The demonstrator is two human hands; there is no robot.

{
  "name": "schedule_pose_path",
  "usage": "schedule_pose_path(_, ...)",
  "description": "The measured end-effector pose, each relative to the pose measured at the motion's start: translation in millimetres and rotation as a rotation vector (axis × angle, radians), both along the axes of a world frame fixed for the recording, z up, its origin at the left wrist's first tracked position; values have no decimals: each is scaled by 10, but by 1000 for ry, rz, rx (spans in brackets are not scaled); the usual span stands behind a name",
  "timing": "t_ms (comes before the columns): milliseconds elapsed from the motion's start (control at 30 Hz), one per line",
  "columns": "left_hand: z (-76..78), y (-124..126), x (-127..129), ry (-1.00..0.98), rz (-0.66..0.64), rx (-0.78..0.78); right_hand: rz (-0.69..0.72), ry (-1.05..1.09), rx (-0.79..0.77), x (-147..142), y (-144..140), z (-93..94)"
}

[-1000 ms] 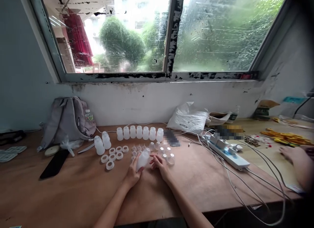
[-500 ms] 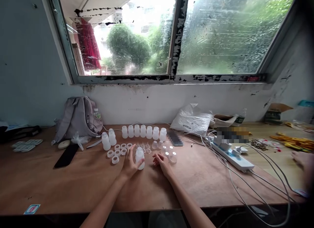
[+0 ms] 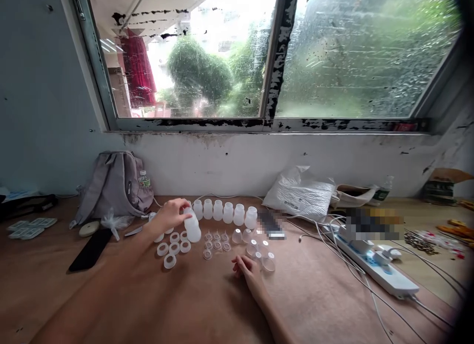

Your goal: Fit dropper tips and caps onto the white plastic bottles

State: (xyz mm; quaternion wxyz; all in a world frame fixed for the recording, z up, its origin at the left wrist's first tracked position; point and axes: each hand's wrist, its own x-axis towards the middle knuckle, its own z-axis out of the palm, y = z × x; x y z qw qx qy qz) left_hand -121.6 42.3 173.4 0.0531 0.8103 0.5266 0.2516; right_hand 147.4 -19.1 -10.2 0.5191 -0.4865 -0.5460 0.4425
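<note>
My left hand [image 3: 171, 214] is closed on a tilted, frosted baby bottle [image 3: 193, 229], lifted at the left end of a row of open-topped bottles [image 3: 228, 213]. Under the left forearm, more bottles are partly hidden. White bottle rings [image 3: 174, 249] lie in a cluster just in front of that hand. Clear bottle teats [image 3: 217, 245] stand in short rows at the middle. My right hand [image 3: 249, 270] rests on the table with its fingers curled in, nothing visible in them. Beside it are clear bottle caps [image 3: 269, 262].
A grey backpack [image 3: 116, 188], a black phone [image 3: 90, 250] and a white roll [image 3: 89, 229] are at the left. A silvery plastic bag [image 3: 301, 193] leans at the wall. Cables run from a white power strip [image 3: 385, 272] on the right.
My left hand has carried the bottle from the front middle, back and left, to the row's left end. My right hand stays beside the caps. The view has shifted a little.
</note>
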Motion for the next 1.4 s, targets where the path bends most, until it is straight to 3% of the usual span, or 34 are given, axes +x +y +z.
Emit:
schedule_pose_path(100,112,319,-166,64,79,-28,-5,-1,-7,6,8,-18)
schedule_pose_path(167,98,531,-247,78,112,-51,-9,2,-14,6,4,-12)
schedule_pose_path(333,-148,965,-364,120,204,-96,-22,-1,1,-6,-7,31)
schedule_pose_path(500,-412,1176,-442,158,252,-111,-37,0,-22,-14,4,21)
schedule_pose_path(633,-505,1228,-490,186,246,-107,-39,0,-30,-8,12,-15)
schedule_pose_path(1000,-570,1148,-454,205,173,-78,-27,-39,-26,0,21,-41)
schedule_pose_path(1400,-644,1085,-450,229,217,-98,-24,-118,-35,7,26,-65)
